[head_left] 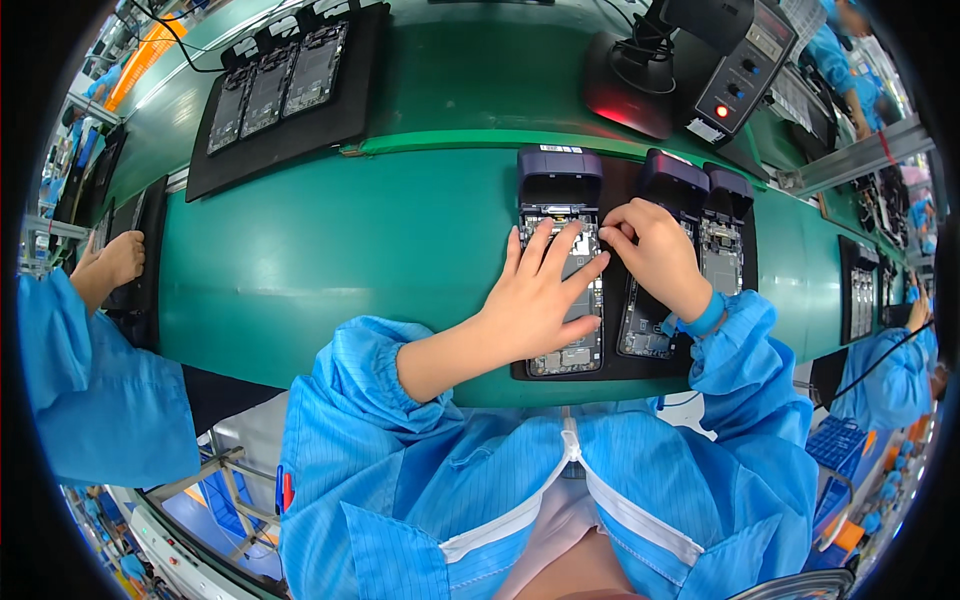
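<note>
My left hand (535,295) lies spread over an opened phone (572,360) whose inner parts show, fingertips on its upper half. Across the phone's top end sits a dark purple block (560,185). At the phone's right edge, near its top, my right hand (655,245) is closed in a pinch; anything between those fingertips is too small to make out. A blue band (708,315) circles my right wrist. To the right, a second opened phone (648,330) is partly under my right hand, and a third phone (722,255) lies beyond it. Both have similar purple blocks.
A black mat (627,185) lies under the phones on the green table (350,250). Far left, a black tray (355,95) bears three opened phones. At the back stand a control box (745,75) with a red light and a black stand (630,90). A co-worker's hand (122,258) is at left.
</note>
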`<state>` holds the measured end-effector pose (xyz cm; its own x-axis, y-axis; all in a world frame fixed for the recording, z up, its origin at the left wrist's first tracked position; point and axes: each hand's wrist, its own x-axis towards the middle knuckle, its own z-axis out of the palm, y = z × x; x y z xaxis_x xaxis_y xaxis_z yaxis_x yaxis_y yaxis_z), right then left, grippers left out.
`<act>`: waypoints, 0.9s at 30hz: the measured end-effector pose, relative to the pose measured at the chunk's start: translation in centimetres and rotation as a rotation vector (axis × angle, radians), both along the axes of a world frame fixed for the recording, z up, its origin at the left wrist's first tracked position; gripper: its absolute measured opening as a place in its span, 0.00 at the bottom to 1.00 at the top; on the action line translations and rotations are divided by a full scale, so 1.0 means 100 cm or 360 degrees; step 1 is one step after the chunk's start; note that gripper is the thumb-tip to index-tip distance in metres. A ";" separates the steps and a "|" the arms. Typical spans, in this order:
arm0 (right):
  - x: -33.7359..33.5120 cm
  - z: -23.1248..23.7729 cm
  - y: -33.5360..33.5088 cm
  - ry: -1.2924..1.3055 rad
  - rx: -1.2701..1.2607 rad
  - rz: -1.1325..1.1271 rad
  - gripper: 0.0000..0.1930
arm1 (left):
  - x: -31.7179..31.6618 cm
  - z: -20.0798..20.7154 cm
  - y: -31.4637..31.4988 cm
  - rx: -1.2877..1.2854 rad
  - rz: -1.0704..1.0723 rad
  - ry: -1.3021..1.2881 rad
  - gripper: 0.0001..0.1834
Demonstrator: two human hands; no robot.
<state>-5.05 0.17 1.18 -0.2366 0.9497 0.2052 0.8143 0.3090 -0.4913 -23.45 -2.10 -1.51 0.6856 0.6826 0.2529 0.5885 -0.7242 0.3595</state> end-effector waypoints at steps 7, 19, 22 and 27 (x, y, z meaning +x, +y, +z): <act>0.009 -0.002 -0.017 -0.0460 0.0404 0.0279 0.18 | 0.001 0.001 0.002 -0.0016 -0.0042 -0.0008 0.33; 0.118 0.034 0.019 -0.0385 0.0536 0.0032 0.17 | 0.013 0.012 0.004 -0.0165 -0.0085 0.0071 0.33; 0.113 0.026 0.036 -0.0458 0.0453 0.0101 0.19 | 0.013 0.015 0.002 -0.0144 -0.0060 0.0091 0.32; 0.101 0.029 0.037 -0.0347 0.0315 0.0188 0.18 | 0.017 0.013 -0.002 -0.0112 -0.0032 0.0065 0.31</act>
